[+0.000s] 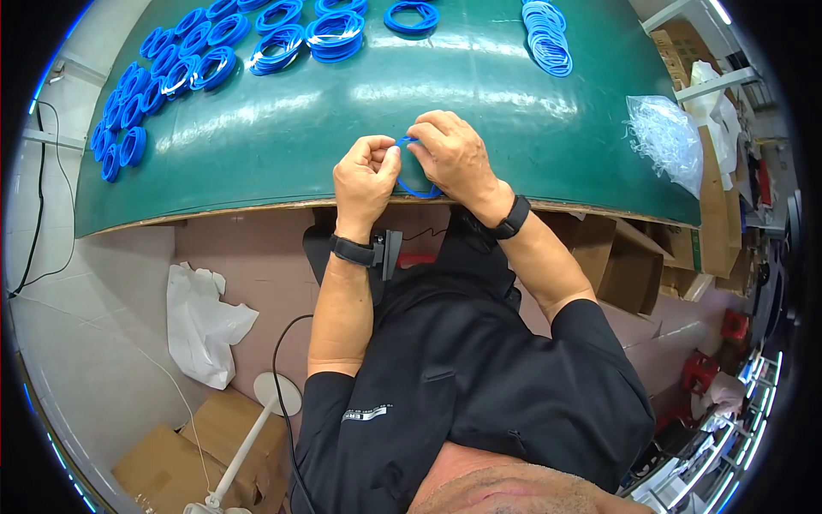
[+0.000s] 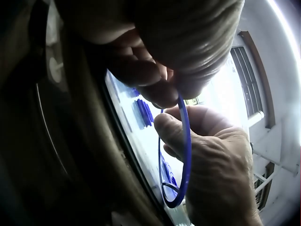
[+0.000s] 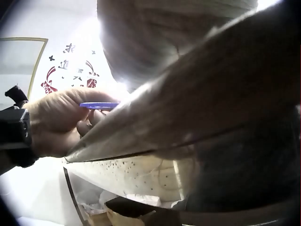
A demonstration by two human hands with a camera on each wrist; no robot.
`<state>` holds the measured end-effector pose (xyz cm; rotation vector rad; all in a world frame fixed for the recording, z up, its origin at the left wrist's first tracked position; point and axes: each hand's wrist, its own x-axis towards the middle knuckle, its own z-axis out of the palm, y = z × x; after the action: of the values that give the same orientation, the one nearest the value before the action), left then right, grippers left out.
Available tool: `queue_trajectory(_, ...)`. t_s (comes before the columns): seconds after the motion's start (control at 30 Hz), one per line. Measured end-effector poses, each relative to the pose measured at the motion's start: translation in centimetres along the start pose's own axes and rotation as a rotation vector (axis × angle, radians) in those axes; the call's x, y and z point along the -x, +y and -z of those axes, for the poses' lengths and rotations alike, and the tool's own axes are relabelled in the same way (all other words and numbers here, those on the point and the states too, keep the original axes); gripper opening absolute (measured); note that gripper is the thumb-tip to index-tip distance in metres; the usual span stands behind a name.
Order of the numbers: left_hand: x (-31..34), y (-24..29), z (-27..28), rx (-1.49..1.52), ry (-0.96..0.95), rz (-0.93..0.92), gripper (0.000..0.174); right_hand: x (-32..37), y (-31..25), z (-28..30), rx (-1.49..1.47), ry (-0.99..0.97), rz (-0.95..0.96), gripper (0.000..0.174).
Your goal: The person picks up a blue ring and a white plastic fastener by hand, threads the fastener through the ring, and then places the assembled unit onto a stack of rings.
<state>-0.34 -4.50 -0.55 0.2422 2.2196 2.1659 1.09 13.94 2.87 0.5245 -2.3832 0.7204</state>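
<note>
A blue ring-shaped coil (image 1: 419, 192) is held between both hands just above the front edge of the green table. The left hand (image 1: 366, 182) pinches its left side with thumb and fingers. At its upper right the right hand (image 1: 455, 160) grips it with curled fingers. In the left wrist view the coil (image 2: 187, 155) hangs as a thin loop below the left fingers, the right hand (image 2: 218, 165) beside it. A short blue piece (image 3: 99, 106) shows at the left hand (image 3: 59, 117) in the right wrist view.
Many blue coils (image 1: 278, 47) lie in groups across the table's (image 1: 479, 120) left and back. A stack of lighter blue coils (image 1: 548, 43) sits at the back right, a clear plastic bag (image 1: 666, 141) at the right edge. Cardboard boxes (image 1: 629, 270) stand below on the right.
</note>
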Motion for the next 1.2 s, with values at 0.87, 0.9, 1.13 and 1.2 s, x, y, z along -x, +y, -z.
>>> queue_trajectory(0.87, 0.4, 0.3, -0.3, 0.022, 0.037, -0.056, 0.008, 0.1, 0.2, -1.3, 0.03, -0.042, 0.025, 0.017)
queue_trajectory(0.9, 0.4, 0.2, -0.3, 0.014, 0.04, -0.053, 0.008, 0.1, 0.2, -1.3, 0.02, -0.04, 0.029, 0.017)
queue_trajectory(1.13, 0.1, 0.3, -0.2, 0.025, 0.022, -0.042, 0.01, 0.4, 0.4, -1.0, -0.016, -0.037, 0.043, 0.018)
queue_trajectory(1.2, 0.0, 0.5, 0.0, 0.028, 0.011, -0.033, 0.01, 0.5, 0.5, -0.9, -0.024, -0.039, 0.049, 0.019)
